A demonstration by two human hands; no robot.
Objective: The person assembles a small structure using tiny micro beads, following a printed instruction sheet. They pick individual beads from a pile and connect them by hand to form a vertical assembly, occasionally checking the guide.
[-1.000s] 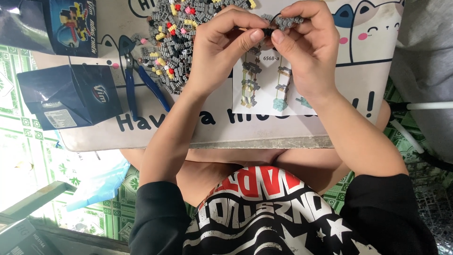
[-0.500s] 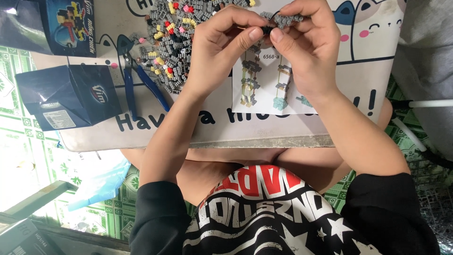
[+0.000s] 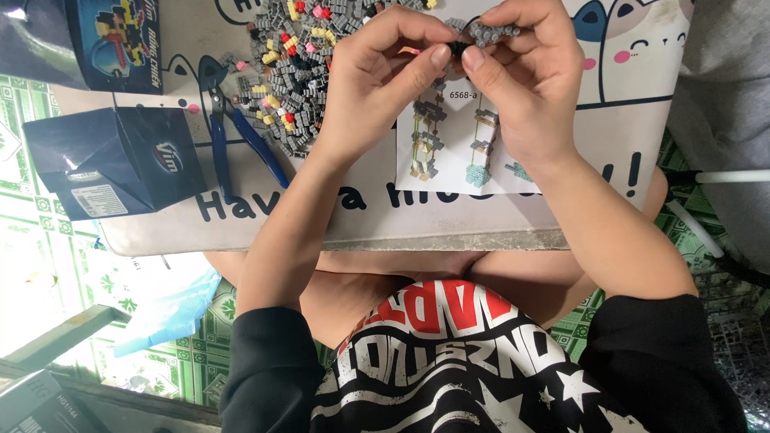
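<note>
Far left, a dark blue box [image 3: 112, 160] lying on the corner of the lap board [image 3: 353, 220], with another printed box [image 3: 112, 40] above it at the top edge. Just right of these, blue-handled pliers [image 3: 233, 136] flat on the board, handles pointing down toward the body. Next, a spread heap of tiny building bricks [image 3: 301, 72], mostly grey with yellow, red and pink among them, partly covered by the wrist above it. Over the heap's right edge, left hand [image 3: 377, 76] curled, thumb and forefinger pinched on a small dark brick [image 3: 457, 50]. Touching it, right hand [image 3: 533, 84] likewise pinched, gripping a short grey brick assembly [image 3: 491, 32] at the fingertips, raised above the board. Beneath both hands, a white instruction sheet [image 3: 473, 144] showing brick towers, half hidden by fingers and forearms. Far right, grey cloth [image 3: 726, 104] beside the board; green patterned floor [image 3: 48, 256] below.
</note>
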